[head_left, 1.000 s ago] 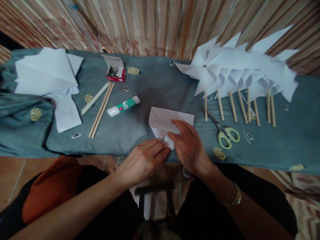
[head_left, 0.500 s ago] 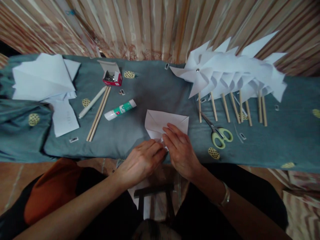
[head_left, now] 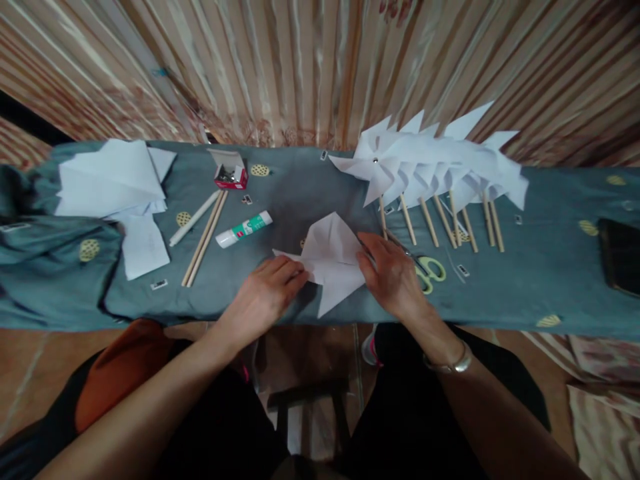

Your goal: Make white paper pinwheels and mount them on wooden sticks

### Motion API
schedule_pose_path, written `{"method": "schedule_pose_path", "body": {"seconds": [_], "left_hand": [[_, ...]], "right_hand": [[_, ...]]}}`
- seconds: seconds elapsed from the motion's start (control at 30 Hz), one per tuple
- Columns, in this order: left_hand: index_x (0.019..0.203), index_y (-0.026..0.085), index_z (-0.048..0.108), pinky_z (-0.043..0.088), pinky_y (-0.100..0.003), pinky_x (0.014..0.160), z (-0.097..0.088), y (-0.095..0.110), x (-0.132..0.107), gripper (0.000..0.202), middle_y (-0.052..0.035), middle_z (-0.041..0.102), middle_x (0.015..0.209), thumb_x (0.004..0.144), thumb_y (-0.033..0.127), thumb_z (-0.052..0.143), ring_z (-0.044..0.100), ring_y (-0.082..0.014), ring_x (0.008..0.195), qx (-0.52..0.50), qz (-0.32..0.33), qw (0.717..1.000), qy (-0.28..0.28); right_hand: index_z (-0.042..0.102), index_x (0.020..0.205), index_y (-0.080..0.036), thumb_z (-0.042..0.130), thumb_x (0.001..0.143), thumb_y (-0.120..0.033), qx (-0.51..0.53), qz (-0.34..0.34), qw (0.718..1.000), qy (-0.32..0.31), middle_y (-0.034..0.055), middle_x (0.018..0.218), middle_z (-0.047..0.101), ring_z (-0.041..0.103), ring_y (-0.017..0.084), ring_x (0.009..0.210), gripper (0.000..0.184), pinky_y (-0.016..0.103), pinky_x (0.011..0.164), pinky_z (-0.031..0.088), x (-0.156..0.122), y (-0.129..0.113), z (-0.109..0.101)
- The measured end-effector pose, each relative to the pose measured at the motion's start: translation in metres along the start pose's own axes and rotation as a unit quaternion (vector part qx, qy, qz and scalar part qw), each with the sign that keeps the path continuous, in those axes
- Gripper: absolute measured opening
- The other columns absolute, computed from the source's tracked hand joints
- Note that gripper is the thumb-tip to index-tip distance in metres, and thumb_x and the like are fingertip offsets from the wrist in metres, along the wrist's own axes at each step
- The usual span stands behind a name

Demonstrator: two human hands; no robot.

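Observation:
A white paper pinwheel (head_left: 334,257) without a stick lies near the front edge of the cloth, its blades spread out. My left hand (head_left: 266,290) is closed, pinching its left side between thumb and fingers. At the right side, my right hand (head_left: 396,275) has its thumb and fingers closed on the paper's edge; part of that blade is hidden. Just beyond the right hand lie green-handled scissors (head_left: 434,268), partly covered by it. A glue stick (head_left: 244,230) rests to the left of the pinwheel.
Finished pinwheels (head_left: 425,160) on wooden sticks overlap at the back right. On the left are white paper sheets (head_left: 107,177), two wooden sticks (head_left: 204,240), a white rod (head_left: 194,219) and an open red box (head_left: 231,175) of small metal pieces. A dark object (head_left: 620,253) sits far right.
The folded paper has opened out into a pinwheel shape. My hands have moved apart, from together at its front edge to its left and right sides. The view has shifted a little.

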State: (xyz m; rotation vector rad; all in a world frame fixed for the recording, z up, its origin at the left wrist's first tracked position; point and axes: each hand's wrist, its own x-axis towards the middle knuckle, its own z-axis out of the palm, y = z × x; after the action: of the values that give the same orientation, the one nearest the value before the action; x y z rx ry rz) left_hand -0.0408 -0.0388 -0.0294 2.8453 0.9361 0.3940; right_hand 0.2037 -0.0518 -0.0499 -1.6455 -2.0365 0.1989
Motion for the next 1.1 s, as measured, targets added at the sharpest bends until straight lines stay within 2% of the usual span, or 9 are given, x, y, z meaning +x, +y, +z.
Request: {"method": "schedule_pose_path", "body": {"seconds": [0.13,0.23,0.37,0.47,0.6,0.77,0.97,1.03,1.1], "left_hand": [[0.104,0.011,0.064,0.053,-0.041,0.083,-0.002,-0.016,0.008,0.023,-0.0123,0.065,0.107,0.091,0.01,0.044,0.057,-0.0246,0.1,0.023,-0.013,0.999,0.047],[0.109,0.011,0.061,0.052,-0.041,0.084,-0.002,-0.004,0.012,0.023,-0.0124,0.065,0.109,0.091,0.011,0.045,0.057,-0.0242,0.101,-0.004,-0.003,0.997,0.083],[0.104,0.013,0.061,0.053,-0.036,0.076,0.009,0.021,0.016,0.021,-0.0096,0.065,0.097,0.093,0.027,0.05,0.058,-0.0218,0.09,-0.046,0.022,0.998,0.035],[0.1,0.015,0.061,0.051,-0.034,0.073,0.018,0.03,0.019,0.019,-0.0077,0.064,0.091,0.094,0.025,0.047,0.058,-0.0201,0.085,-0.037,0.022,0.999,-0.002],[0.094,0.013,0.061,0.049,-0.031,0.066,0.022,0.031,0.02,0.018,-0.0068,0.063,0.085,0.094,0.018,0.044,0.057,-0.0185,0.077,-0.001,0.032,0.999,-0.01],[0.085,0.013,0.061,0.047,-0.029,0.059,0.013,0.031,0.017,0.017,-0.0048,0.061,0.076,0.092,0.014,0.046,0.055,-0.0172,0.068,0.01,0.039,0.999,-0.002],[0.087,0.013,0.061,0.05,-0.029,0.061,0.003,0.029,0.0,0.023,-0.0061,0.063,0.08,0.095,0.016,0.04,0.059,-0.0162,0.071,-0.037,0.037,0.998,0.019],[0.089,0.014,0.061,0.051,-0.028,0.065,0.002,0.029,-0.006,0.021,-0.0064,0.064,0.082,0.095,0.016,0.041,0.061,-0.0162,0.075,-0.047,0.041,0.998,0.015],[0.09,0.014,0.061,0.052,-0.029,0.067,0.003,0.03,-0.01,0.019,-0.0068,0.064,0.083,0.095,0.016,0.043,0.062,-0.0163,0.077,-0.056,0.041,0.998,0.008]], "right_hand": [[0.063,0.111,-0.015,0.047,0.091,-0.021,-0.015,-0.005,0.999,0.041,0.0135,0.103,0.07,0.065,0.028,0.095,0.026,0.046,0.087,0.052,-0.009,-0.001,-0.004],[0.064,0.108,-0.014,0.046,0.091,-0.017,-0.021,-0.038,0.998,0.048,0.0142,0.107,0.069,0.063,0.028,0.1,0.025,0.046,0.089,0.051,-0.011,-0.001,-0.006],[0.063,0.113,-0.014,0.042,0.091,-0.014,-0.004,-0.083,0.996,0.022,0.015,0.117,0.066,0.06,0.028,0.106,0.031,0.046,0.094,0.049,-0.011,0.002,-0.004],[0.061,0.118,-0.014,0.04,0.09,-0.014,0.01,-0.098,0.995,-0.009,0.0155,0.12,0.064,0.059,0.028,0.109,0.035,0.048,0.095,0.048,-0.014,0.003,-0.001],[0.062,0.117,-0.014,0.039,0.09,-0.015,0.032,-0.083,0.996,-0.025,0.0163,0.116,0.066,0.059,0.028,0.108,0.035,0.049,0.093,0.05,-0.018,0.001,-0.002],[0.063,0.116,-0.017,0.041,0.087,-0.01,0.076,-0.055,0.995,-0.03,0.0125,0.115,0.067,0.06,0.026,0.108,0.037,0.048,0.094,0.05,-0.022,0.0,-0.015],[0.061,0.12,-0.026,0.044,0.074,0.0,0.171,-0.024,0.978,-0.121,0.007,0.132,0.058,0.056,0.023,0.121,0.056,0.047,0.099,0.048,-0.035,0.001,-0.031],[0.061,0.119,-0.028,0.05,0.074,-0.003,0.196,-0.016,0.969,-0.146,0.0062,0.134,0.057,0.055,0.023,0.122,0.052,0.046,0.1,0.047,-0.039,-0.001,-0.032],[0.064,0.112,-0.028,0.056,0.077,-0.007,0.23,-0.006,0.961,-0.153,0.0059,0.133,0.058,0.055,0.023,0.121,0.041,0.046,0.101,0.046,-0.041,-0.002,-0.032]]}}
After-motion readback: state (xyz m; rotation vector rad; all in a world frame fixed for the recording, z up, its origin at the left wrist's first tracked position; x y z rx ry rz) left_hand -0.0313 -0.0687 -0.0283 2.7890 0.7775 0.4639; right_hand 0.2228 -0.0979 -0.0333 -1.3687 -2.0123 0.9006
